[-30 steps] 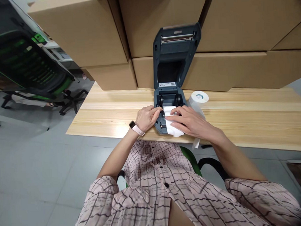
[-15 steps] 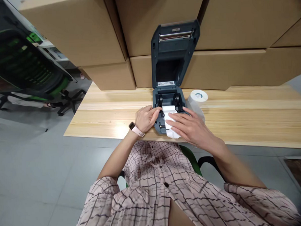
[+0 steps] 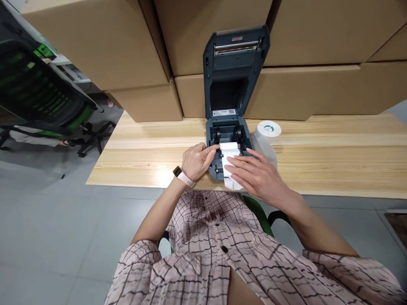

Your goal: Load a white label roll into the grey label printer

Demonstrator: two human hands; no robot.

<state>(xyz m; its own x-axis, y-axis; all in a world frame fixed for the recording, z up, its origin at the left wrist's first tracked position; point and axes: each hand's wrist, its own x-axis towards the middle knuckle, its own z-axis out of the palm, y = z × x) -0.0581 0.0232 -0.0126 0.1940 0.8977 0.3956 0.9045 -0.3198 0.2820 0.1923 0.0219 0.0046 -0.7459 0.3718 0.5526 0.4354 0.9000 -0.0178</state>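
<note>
A dark grey label printer (image 3: 227,125) stands on the table with its lid (image 3: 236,71) raised. White label paper (image 3: 228,162) lies across its front and hangs over the front edge. My left hand (image 3: 197,160) is at the printer's left side, index finger stretched to the left end of the small white roll (image 3: 229,146), the other fingers curled, with nothing seen in them. My right hand (image 3: 259,175) lies with fingers spread, their tips on the paper's right part. Right of the printer stands a larger roll of labels (image 3: 268,129) with a translucent wrap or strip beneath it.
Large cardboard boxes (image 3: 322,28) are stacked behind the printer along the back of the wooden table (image 3: 340,152). An office chair (image 3: 37,91) stands on the floor at the left, with part of another person near it.
My right hand has shifted very slightly down and right on the paper. The paper's front end hangs slightly lower. My left hand is almost unmoved.
</note>
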